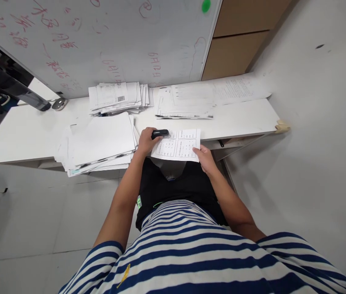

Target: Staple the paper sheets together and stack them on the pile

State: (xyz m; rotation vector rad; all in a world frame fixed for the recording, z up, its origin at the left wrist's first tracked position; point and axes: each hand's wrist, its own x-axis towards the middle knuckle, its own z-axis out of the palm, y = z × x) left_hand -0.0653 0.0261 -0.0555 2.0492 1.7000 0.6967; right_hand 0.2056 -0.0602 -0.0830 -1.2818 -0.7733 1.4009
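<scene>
My left hand is closed around a black stapler, whose front end lies over the upper left part of a printed sheet. Boxes of text in a grid cover this sheet, which overhangs the desk's front edge above my lap. At the sheet's right edge, my right hand pinches the paper between thumb and fingers. Whether it is one sheet or more, I cannot tell. Just left of my left hand lies a large stack of white paper, its front edge jutting past the desk.
The white desk also bears a pile of printed sheets and flatter papers along the back. A computer mouse and a clear bottle are at left. Behind stand a whiteboard and cardboard boxes; a wall bounds the right.
</scene>
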